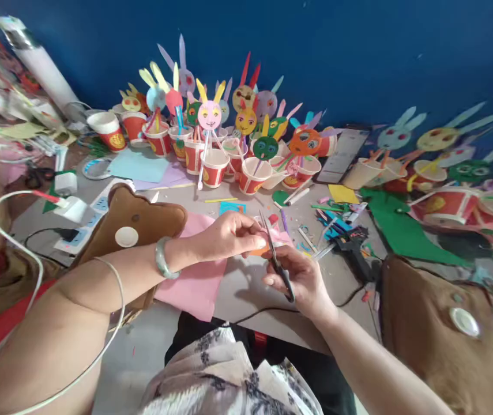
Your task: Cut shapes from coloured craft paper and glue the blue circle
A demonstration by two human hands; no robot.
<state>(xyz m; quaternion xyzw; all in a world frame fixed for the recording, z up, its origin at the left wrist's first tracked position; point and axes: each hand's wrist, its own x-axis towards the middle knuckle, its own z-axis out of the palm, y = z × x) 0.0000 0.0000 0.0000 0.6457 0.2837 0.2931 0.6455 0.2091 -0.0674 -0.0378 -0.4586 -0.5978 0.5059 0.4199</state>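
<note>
My left hand pinches a small pink paper piece just above the table's near edge. My right hand grips black-handled scissors, whose blades point up and meet the pink piece. Under my left forearm lies a larger pink paper sheet. A jade bangle and a thin metal bracelet circle my left arm.
Rows of red-and-white paper cups with bunny faces on sticks line the back, against a blue wall. A black glue gun, paper scraps, a green sheet, brown bear-shaped cushions and a white power strip crowd the table.
</note>
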